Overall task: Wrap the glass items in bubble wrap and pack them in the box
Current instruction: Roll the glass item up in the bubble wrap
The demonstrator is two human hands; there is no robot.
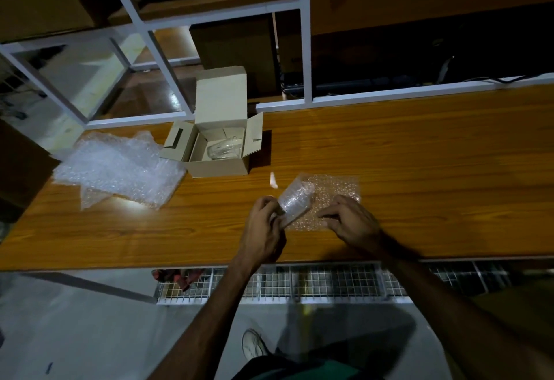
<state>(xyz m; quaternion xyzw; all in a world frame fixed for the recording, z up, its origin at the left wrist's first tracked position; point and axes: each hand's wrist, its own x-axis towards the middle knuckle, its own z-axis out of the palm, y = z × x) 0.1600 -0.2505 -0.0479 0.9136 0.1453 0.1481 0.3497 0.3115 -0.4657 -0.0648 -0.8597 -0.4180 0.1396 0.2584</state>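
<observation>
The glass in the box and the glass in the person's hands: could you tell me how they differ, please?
The glass in the box is bare; the glass on the table is rolled in bubble wrap. The boxed one is untouched; the left hand grips the other. Both lie on their sides.

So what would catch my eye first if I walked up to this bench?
Probably the two hands at the near edge of the wooden table: the left hand grips a glass half-rolled in bubble wrap, the right hand rests on the sheet. Behind sits an open cardboard box with another glass inside.
</observation>
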